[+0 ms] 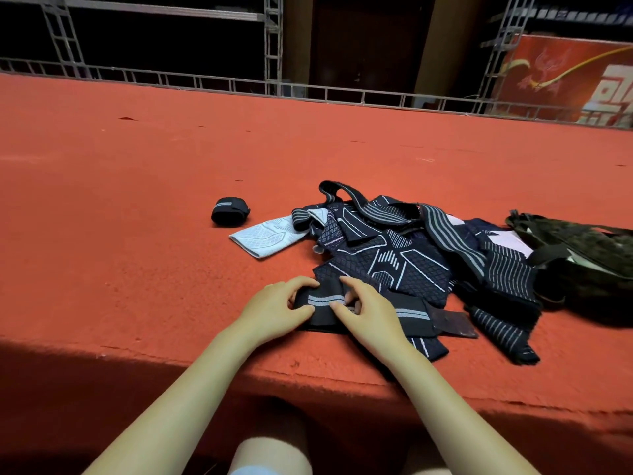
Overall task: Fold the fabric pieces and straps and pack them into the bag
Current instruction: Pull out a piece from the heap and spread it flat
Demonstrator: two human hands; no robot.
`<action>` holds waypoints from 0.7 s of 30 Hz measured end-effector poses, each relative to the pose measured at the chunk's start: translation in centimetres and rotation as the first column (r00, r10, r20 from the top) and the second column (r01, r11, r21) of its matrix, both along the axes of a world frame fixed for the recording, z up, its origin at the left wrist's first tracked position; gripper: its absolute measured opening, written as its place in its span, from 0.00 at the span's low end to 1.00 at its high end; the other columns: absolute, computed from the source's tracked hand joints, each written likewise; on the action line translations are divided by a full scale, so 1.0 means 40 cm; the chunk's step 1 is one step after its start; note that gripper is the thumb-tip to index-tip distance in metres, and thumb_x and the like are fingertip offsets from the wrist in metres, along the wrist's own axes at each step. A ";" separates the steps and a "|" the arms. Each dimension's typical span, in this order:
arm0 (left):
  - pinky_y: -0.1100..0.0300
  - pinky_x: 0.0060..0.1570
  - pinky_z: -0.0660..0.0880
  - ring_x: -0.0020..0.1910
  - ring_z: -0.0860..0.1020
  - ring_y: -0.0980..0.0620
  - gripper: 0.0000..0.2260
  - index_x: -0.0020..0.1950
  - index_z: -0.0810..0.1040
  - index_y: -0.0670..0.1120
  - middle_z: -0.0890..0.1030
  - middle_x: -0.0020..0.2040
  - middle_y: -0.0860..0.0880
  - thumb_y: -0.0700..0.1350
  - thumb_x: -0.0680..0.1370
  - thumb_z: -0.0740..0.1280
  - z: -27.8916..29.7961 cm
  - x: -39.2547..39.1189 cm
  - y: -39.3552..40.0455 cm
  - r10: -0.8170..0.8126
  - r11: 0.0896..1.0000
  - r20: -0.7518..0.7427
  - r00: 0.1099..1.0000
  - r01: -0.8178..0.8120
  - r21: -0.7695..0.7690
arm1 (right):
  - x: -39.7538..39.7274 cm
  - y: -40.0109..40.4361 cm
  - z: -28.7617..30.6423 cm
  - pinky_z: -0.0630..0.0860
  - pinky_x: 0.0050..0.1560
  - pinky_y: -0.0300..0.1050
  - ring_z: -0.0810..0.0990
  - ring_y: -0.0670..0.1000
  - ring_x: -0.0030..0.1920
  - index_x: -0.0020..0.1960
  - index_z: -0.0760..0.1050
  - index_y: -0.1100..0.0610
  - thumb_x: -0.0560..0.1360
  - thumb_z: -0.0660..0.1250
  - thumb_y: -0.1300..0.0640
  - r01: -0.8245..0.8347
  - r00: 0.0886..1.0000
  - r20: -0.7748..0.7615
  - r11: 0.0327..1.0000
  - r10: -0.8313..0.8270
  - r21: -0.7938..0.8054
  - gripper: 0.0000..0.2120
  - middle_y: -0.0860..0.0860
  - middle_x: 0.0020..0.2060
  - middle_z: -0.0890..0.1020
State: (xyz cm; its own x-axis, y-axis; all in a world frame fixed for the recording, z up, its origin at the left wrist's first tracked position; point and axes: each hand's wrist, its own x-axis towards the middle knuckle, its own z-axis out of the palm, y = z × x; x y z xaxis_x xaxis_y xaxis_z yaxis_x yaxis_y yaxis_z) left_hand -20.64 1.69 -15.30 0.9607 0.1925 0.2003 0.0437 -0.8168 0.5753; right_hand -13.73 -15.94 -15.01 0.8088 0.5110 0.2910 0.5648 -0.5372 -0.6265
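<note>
In the head view, a red carpeted counter (137,200) fills most of the scene, its near edge running across the bottom toward 5 o'clock. Just in front of that edge, both hands work on one black strap (322,308) with a grey stripe along its length. The left hand (277,311) has its fingers curled over the strap's left end, thumb on the near side, gripping it. The right hand (368,310) pinches the same strap just beside the left hand, fingertips pressing down on the grey stripe, while the rest of the strap runs out under its wrist toward 3 o'clock. Touching the strap at its far side lies a pile of dark fabric pieces (404,258) with white line patterns, with striped straps (452,241) draped loosely across its top. At 10 o'clock from the pile, a pale grey fabric piece (263,236) lies flat, partly tucked under the dark pieces. Farther out at 10 o'clock, well apart from the hands, a rolled black strap (230,211) sits on its own. At 3 o'clock from the pile, a dark bag (589,255) lies slumped on the counter, its mouth facing the pile and touching its edge. Metal railings (239,85) run along the far side of the counter.
</note>
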 end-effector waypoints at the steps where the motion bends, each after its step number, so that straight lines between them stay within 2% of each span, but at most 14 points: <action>1: 0.57 0.46 0.71 0.41 0.72 0.53 0.22 0.65 0.70 0.62 0.74 0.41 0.55 0.54 0.71 0.65 0.000 -0.001 -0.003 0.013 1.000 0.007 1.000 -0.013 -0.020 | -0.002 -0.002 -0.004 0.68 0.47 0.40 0.70 0.43 0.41 0.69 0.69 0.50 0.74 0.67 0.50 -0.004 1.000 0.028 1.000 0.003 0.017 0.24 0.45 0.45 0.76; 5: 0.56 0.47 0.75 0.39 0.76 0.54 0.29 0.68 0.69 0.60 0.79 0.43 0.53 0.55 0.66 0.62 -0.013 -0.001 -0.003 0.099 0.986 0.045 0.994 -0.092 -0.142 | -0.002 -0.001 -0.010 0.69 0.47 0.40 0.70 0.43 0.42 0.69 0.69 0.48 0.74 0.68 0.50 -0.033 0.996 0.086 0.999 0.031 0.025 0.24 0.45 0.45 0.75; 10: 0.59 0.44 0.72 0.36 0.74 0.57 0.25 0.63 0.69 0.66 0.76 0.42 0.58 0.51 0.66 0.61 -0.015 0.003 -0.009 0.106 0.960 0.082 0.991 -0.081 -0.270 | -0.003 -0.004 -0.011 0.72 0.50 0.42 0.71 0.43 0.43 0.68 0.70 0.47 0.73 0.69 0.49 -0.055 0.995 0.089 0.997 0.051 0.047 0.24 0.43 0.43 0.74; 12: 0.60 0.47 0.73 0.41 0.76 0.56 0.24 0.59 0.69 0.68 0.77 0.47 0.59 0.49 0.66 0.60 -0.016 0.006 -0.003 0.098 0.923 0.112 0.989 -0.048 -0.382 | -0.008 -0.004 -0.015 0.73 0.52 0.44 0.72 0.44 0.47 0.66 0.72 0.48 0.72 0.70 0.49 -0.095 0.988 0.132 0.991 0.082 0.090 0.23 0.44 0.46 0.74; 14: 0.66 0.51 0.72 0.48 0.76 0.62 0.25 0.60 0.70 0.65 0.77 0.54 0.59 0.45 0.66 0.59 -0.014 0.005 0.000 0.096 0.874 0.159 0.983 -0.007 -0.486 | -0.011 -0.004 -0.023 0.70 0.57 0.38 0.72 0.45 0.55 0.64 0.75 0.50 0.71 0.68 0.49 -0.144 0.965 0.235 0.984 0.117 0.101 0.22 0.45 0.52 0.74; 16: 0.74 0.51 0.69 0.51 0.74 0.70 0.26 0.62 0.72 0.57 0.77 0.57 0.58 0.43 0.66 0.58 -0.007 0.002 -0.002 0.109 0.843 0.196 0.974 0.014 -0.537 | -0.011 -0.003 -0.030 0.63 0.61 0.32 0.69 0.46 0.60 0.63 0.77 0.53 0.71 0.68 0.51 -0.187 0.944 0.292 0.979 0.154 0.087 0.21 0.47 0.57 0.74; 19: 0.78 0.50 0.66 0.51 0.73 0.73 0.26 0.64 0.73 0.54 0.76 0.58 0.59 0.41 0.66 0.59 -0.002 -0.006 -0.005 0.095 0.849 0.221 0.971 0.036 -0.527 | -0.013 -0.003 -0.030 0.63 0.63 0.35 0.70 0.46 0.61 0.61 0.78 0.55 0.72 0.68 0.52 -0.247 0.939 0.260 0.967 0.223 0.063 0.19 0.48 0.58 0.75; 21: 0.78 0.47 0.68 0.47 0.75 0.71 0.25 0.64 0.73 0.55 0.78 0.56 0.57 0.39 0.69 0.61 -0.003 -0.009 -0.009 0.085 0.833 0.238 0.967 0.062 -0.549 | -0.014 -0.003 -0.029 0.67 0.62 0.38 0.72 0.47 0.59 0.61 0.78 0.56 0.72 0.68 0.53 -0.268 0.940 0.231 0.963 0.252 0.039 0.18 0.47 0.56 0.76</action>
State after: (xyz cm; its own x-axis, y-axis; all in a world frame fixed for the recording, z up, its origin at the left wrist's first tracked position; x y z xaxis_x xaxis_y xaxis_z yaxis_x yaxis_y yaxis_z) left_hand -21.01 1.33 -15.43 0.8921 0.3517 0.2837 -0.1494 -0.3629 0.9198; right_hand -14.29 -16.07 -16.18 0.5617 0.6670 0.4896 0.8075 -0.3132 -0.4998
